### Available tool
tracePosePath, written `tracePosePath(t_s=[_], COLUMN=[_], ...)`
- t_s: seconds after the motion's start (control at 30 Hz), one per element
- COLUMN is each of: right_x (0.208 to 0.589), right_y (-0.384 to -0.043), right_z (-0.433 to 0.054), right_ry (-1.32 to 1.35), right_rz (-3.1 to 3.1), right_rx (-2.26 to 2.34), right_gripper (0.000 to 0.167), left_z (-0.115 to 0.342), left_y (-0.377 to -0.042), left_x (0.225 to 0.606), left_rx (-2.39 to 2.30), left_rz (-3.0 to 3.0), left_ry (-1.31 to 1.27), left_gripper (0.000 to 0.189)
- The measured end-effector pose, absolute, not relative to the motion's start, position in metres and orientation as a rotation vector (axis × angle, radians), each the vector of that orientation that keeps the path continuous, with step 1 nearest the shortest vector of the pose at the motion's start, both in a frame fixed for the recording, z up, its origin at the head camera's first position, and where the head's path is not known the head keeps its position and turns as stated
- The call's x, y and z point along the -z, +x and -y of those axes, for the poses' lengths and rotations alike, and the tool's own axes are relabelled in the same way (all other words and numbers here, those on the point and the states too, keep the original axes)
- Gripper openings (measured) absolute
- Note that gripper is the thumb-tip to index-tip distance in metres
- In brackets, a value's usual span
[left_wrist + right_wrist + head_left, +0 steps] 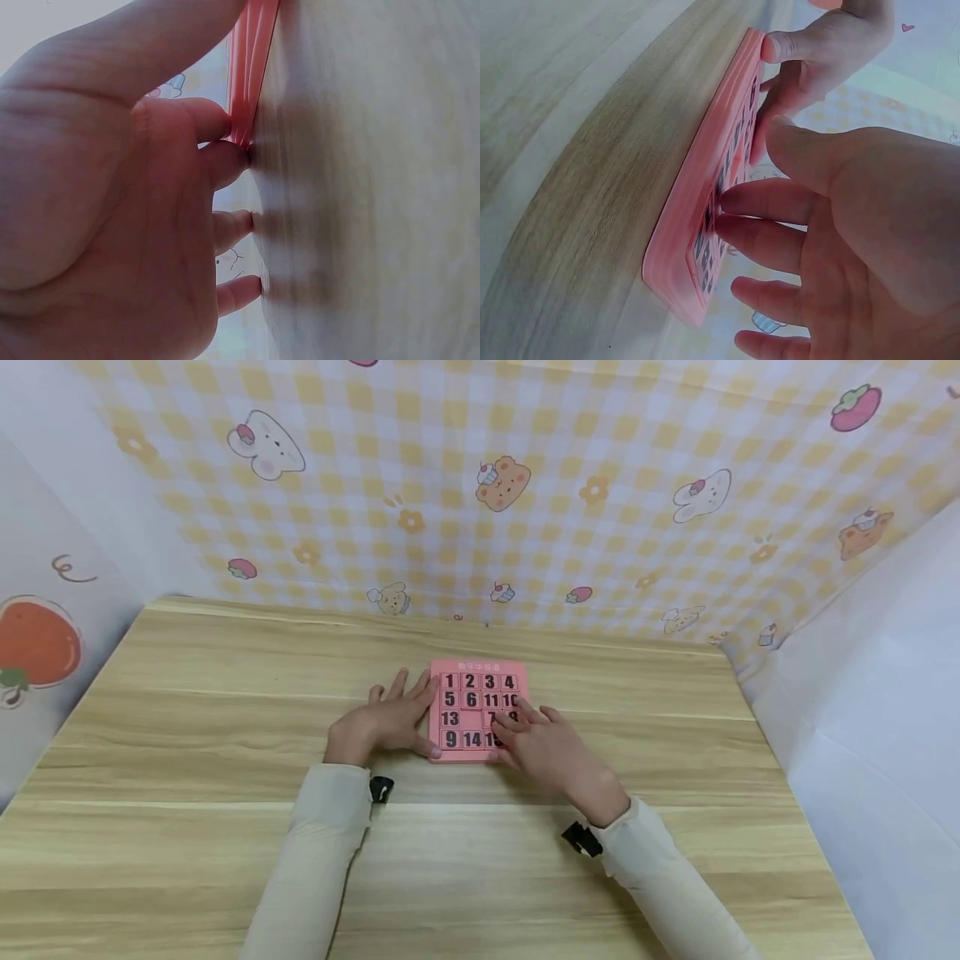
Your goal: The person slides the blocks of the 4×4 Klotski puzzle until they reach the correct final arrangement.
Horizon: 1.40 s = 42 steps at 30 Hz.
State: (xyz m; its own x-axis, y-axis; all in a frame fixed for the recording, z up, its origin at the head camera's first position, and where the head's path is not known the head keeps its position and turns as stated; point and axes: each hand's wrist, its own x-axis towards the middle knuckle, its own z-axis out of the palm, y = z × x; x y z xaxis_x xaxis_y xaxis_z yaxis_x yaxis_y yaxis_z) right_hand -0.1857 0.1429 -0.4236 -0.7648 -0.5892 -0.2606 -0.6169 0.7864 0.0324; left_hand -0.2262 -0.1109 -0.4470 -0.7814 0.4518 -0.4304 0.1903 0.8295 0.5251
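Note:
A pink sliding number puzzle [442,667] lies flat on the table, its black-numbered tiles in rows. The gap among the tiles is in the third row, beside the 13. At the puzzle's left edge, my left hand [386,720] has its fingers spread; its thumb rests on the near left corner and a fingertip touches the side. My right hand [551,756] reaches over the right part, two fingertips touching tiles around the 7 and 8 and covering the lower right corner. The right wrist view shows the puzzle's pink rim [679,217] beyond the right hand [840,247], whose other fingers are raised.
The wood-grain table [225,710] spreads around the puzzle. Behind it hangs a yellow checked cloth [442,518] with cartoon prints, and pale panels [877,685] stand at the sides. A black strap piece [381,789] shows at each cuff.

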Motion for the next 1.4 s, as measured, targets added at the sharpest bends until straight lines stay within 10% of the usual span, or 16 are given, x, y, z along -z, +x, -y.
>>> tracePosePath(t_s=[1.4], right_x=[0.438], right_y=[-0.185], right_z=[-0.095], right_ry=[-1.093], right_rz=[-2.717], right_rx=[-0.195], right_gripper=[0.055], left_z=[0.112], left_y=[-0.226], left_x=[0.447], left_rx=[-0.617], left_rz=[-2.449], left_ry=[0.506], left_gripper=[0.116])
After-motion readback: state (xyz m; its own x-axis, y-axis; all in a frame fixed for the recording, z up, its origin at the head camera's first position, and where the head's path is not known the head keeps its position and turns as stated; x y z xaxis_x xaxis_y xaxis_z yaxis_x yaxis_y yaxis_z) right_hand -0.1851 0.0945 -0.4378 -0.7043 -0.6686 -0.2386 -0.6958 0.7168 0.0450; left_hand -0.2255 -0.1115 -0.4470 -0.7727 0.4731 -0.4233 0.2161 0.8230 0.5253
